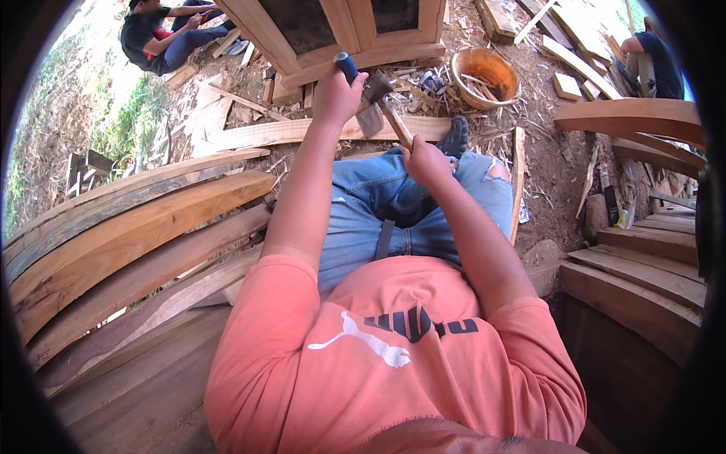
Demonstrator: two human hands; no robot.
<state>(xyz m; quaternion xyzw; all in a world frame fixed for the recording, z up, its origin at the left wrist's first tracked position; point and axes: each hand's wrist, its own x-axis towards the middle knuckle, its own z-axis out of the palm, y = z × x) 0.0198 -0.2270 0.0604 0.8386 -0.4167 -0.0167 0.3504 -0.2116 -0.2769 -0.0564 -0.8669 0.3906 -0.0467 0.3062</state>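
Beyond the hatchet (pixel 398 127), cabinet (pixel 344 25) stands left of bucket (pixel 497 68)

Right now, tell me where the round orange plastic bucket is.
In the head view, the bucket is near the top, right of centre: just right of the dark-panelled tan wooden frame and beyond the right hand.

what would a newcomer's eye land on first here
Probably the salmon shirt filling the lower middle. Above it, the left hand grips a blue-ended handle and the right hand a wooden-handled tool. Beyond them, right of centre, sits an orange bucket holding wood scraps.
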